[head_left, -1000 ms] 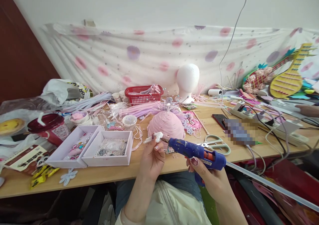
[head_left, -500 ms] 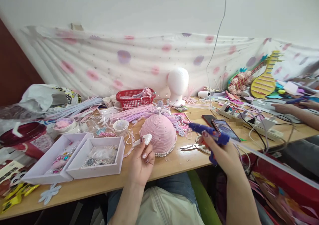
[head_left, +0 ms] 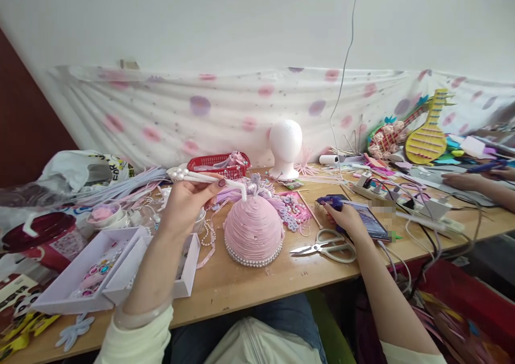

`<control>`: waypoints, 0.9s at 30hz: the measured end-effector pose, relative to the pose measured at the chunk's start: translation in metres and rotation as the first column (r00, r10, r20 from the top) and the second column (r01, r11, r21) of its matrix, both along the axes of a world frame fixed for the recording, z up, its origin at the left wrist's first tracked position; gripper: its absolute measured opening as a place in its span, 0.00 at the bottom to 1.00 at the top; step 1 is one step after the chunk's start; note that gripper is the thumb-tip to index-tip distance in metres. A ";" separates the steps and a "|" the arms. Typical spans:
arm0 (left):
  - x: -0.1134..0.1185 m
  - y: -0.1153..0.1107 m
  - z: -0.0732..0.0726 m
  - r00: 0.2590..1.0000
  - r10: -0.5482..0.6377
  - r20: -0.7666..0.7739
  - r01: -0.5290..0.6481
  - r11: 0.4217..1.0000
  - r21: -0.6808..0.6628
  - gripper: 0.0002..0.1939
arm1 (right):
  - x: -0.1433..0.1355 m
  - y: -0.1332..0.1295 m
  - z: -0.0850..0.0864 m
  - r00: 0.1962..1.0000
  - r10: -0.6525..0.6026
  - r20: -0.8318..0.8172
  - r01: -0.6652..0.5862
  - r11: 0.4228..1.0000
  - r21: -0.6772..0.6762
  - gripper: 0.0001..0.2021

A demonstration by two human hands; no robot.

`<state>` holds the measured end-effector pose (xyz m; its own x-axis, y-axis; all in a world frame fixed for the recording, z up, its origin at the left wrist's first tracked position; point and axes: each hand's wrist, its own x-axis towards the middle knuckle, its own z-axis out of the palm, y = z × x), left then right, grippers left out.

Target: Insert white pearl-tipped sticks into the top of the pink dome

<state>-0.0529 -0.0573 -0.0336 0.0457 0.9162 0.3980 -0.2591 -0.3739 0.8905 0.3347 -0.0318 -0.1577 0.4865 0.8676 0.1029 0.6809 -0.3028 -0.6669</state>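
Note:
My left hand (head_left: 185, 205), left of centre, pinches a white rod (head_left: 233, 183) with pearl-like beads (head_left: 182, 174) at its left end. The rod's right end bends down in front of the top of a pink ridged dome (head_left: 254, 227), whether touching I cannot tell. A band of pearls (head_left: 254, 263) rings the dome's base. My right hand (head_left: 349, 220) is closed around a dark blue glue gun (head_left: 333, 201), low over the table beside a phone (head_left: 369, 220). Scissors (head_left: 326, 248) with pale handles lie just below that hand.
White trays (head_left: 90, 264) of beads and gems stand at left, near a red-lidded cup (head_left: 40, 235). Behind are a red basket (head_left: 219, 161) and a white foam head (head_left: 285, 144). A power strip (head_left: 402, 203) with cables lies right. A co-worker's hand (head_left: 462, 181) rests far right.
My left hand has moved up and left, turning the white piece so its length and beads show. My right hand has lowered the glue gun towards the table, beside the phone.

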 end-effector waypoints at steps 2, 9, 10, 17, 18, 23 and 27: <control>-0.008 0.011 0.007 0.989 -0.002 -0.151 -0.002 1.000 -0.025 0.15 | -0.002 -0.012 0.002 0.994 -0.011 0.107 0.011 1.000 -0.005 0.23; -0.015 0.045 0.009 0.883 0.012 -0.469 -0.050 0.996 -0.070 0.12 | -0.050 -0.091 0.025 0.904 -0.261 0.339 0.120 0.915 0.385 0.18; -0.014 0.048 0.009 0.869 0.006 -0.495 -0.048 0.996 -0.071 0.12 | -0.064 -0.094 0.029 0.952 -0.156 0.265 0.016 0.887 0.462 0.17; -0.001 0.063 0.011 0.768 0.019 -0.640 -0.024 1.000 0.000 0.11 | -0.167 -0.027 0.064 0.904 0.374 0.209 -0.427 0.751 0.503 0.12; 0.000 0.064 0.010 0.753 0.026 -0.658 -0.026 1.000 0.010 0.11 | -0.174 -0.017 0.068 0.907 0.350 0.235 -0.422 0.759 0.496 0.12; 0.009 0.071 0.014 0.667 0.051 -0.743 -0.009 0.998 0.060 0.08 | -0.181 0.010 0.083 0.890 0.218 0.400 -0.398 0.801 0.448 0.11; 0.015 0.076 0.016 0.595 0.117 -0.795 -0.009 0.990 0.140 0.06 | -0.176 0.019 0.088 0.888 0.207 0.412 -0.393 0.806 0.443 0.09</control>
